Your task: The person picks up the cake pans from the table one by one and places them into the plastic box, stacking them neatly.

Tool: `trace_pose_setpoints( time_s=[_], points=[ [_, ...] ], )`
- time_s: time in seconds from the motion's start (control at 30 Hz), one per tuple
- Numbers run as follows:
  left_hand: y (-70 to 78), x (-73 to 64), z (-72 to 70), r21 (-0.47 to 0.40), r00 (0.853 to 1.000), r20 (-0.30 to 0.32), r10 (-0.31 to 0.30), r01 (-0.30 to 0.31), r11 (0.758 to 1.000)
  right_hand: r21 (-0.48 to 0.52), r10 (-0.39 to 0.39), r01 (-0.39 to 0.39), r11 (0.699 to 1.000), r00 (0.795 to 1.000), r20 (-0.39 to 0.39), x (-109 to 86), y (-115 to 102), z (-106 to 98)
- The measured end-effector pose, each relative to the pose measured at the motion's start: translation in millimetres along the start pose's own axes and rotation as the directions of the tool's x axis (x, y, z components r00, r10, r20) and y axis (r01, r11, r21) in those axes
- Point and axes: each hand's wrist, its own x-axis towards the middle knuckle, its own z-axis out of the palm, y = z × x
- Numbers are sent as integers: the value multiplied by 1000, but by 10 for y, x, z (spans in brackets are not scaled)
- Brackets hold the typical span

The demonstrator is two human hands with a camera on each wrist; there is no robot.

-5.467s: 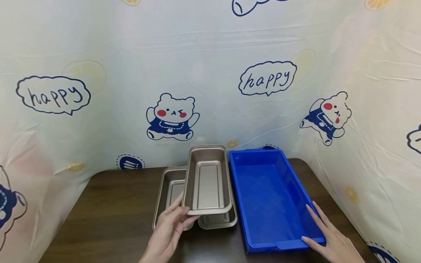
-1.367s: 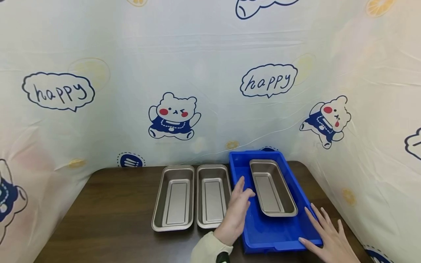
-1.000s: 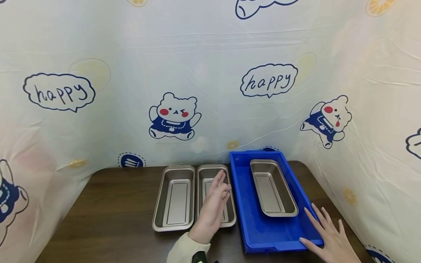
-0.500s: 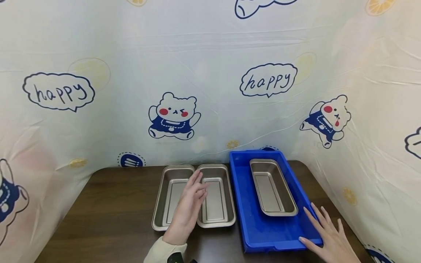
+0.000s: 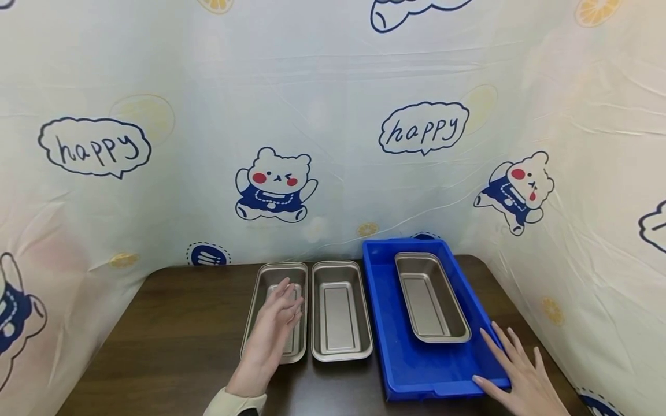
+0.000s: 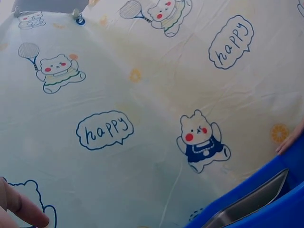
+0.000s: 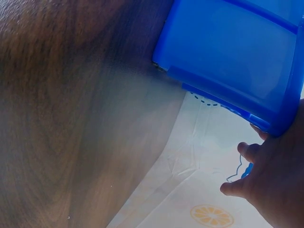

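Three metallic loaf pans are in the head view. One loaf pan (image 5: 429, 300) sits inside the blue plastic tray (image 5: 416, 372), toward its right side. Left of the tray, a middle loaf pan (image 5: 339, 318) and a left loaf pan (image 5: 281, 274) stand side by side on the table. My left hand (image 5: 273, 329) hovers over the left pan with relaxed fingers, holding nothing and covering part of it. My right hand (image 5: 525, 372) rests spread at the tray's near right corner, thumb by the near rim; the right wrist view shows this hand (image 7: 275, 171) against the tray's corner.
The dark wooden table (image 5: 171, 335) extends to the left of the pans. A printed cloth curtain (image 5: 333, 115) with bears and "happy" bubbles hangs behind the table and along its sides.
Earlier my left hand held a loaf pan above the other two; that pan now lies in the blue tray, released. The left hand has since moved left over the left pan. My right hand stays at the tray.
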Motion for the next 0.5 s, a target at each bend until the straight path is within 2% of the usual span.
trace_pose_setpoints(
  time_s=[0.5],
  points=[
    [-6,-19,-335,89,997,-63,-47,52,995,-4,-3,3,1000,1000,-3,-10,16,21]
  ],
)
